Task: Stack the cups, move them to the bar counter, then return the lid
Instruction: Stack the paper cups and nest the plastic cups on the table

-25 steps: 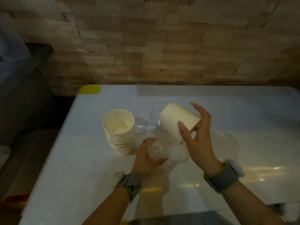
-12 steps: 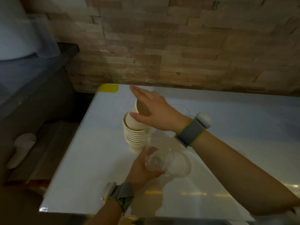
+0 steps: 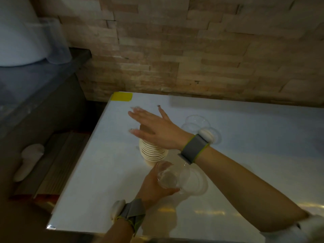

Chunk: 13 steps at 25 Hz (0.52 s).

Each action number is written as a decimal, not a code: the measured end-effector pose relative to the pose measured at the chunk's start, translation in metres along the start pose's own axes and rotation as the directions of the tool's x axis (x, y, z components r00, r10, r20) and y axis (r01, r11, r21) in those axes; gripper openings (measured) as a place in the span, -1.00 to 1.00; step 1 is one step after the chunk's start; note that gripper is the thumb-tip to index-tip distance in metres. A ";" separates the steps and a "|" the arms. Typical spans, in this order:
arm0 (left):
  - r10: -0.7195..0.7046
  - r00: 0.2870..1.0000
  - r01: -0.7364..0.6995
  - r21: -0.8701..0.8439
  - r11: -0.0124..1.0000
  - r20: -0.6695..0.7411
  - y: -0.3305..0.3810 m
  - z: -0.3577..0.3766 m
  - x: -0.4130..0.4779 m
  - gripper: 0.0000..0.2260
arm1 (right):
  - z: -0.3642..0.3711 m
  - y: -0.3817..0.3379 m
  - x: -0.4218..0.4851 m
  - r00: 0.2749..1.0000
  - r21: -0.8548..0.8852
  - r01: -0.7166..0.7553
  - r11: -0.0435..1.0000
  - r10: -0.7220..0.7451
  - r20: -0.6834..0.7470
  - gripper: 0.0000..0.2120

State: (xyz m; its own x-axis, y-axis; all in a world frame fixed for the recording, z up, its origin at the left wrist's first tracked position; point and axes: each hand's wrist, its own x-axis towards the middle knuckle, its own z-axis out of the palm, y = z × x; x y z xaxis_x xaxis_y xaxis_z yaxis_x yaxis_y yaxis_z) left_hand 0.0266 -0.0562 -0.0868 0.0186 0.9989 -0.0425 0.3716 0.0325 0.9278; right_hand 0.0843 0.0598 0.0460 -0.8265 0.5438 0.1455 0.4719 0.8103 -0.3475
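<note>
A stack of several cream paper cups [image 3: 152,152] stands on the white table [image 3: 105,172]. My right hand [image 3: 154,128] lies flat on top of the stack, fingers spread, palm down. In front of the stack my left hand [image 3: 155,185] grips a stack of clear plastic cups [image 3: 169,178] lying on their side. Clear plastic lids [image 3: 196,184] lie just right of them. More clear lids or cups [image 3: 197,122] sit behind my right wrist.
A yellow tape patch [image 3: 122,97] marks the table's far left corner. A brick wall [image 3: 192,50] runs behind the table. Left of the table is a dark counter [image 3: 35,88] with a white bucket-like container [image 3: 22,32] and a clear container [image 3: 56,42].
My right hand carried the single paper cup left onto the stack, let it go and now presses flat on top. My left hand kept hold of the clear cups.
</note>
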 end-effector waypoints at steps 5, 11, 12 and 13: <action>0.014 1.000 -0.014 -0.039 0.999 -0.003 0.006 0.000 0.003 -0.42 | -0.039 0.074 -0.024 0.821 0.178 -0.396 0.901 0.434 -0.371 -0.43; -0.007 1.000 0.005 -0.051 0.999 -0.030 0.011 0.007 0.011 -0.43 | -0.010 0.139 -0.059 0.750 -0.092 -0.630 0.771 0.635 0.184 -0.15; -0.009 0.999 0.008 -0.043 0.999 -0.031 0.010 0.008 0.011 -0.42 | -0.004 0.141 -0.060 0.768 -0.099 -0.612 0.785 0.620 0.161 -0.14; -0.009 0.999 0.008 -0.036 0.999 -0.034 0.009 0.009 0.011 -0.41 | -0.001 0.141 -0.059 0.782 -0.103 -0.602 0.792 0.611 0.125 -0.14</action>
State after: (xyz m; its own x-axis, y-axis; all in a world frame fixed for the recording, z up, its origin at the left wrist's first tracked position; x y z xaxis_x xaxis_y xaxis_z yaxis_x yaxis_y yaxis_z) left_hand 0.0384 -0.0449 -0.0818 -0.0163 0.9991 -0.0383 0.3380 0.0416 0.9402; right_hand 0.1998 0.1422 -0.0110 -0.3961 0.8928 -0.2146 0.9031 0.3364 -0.2670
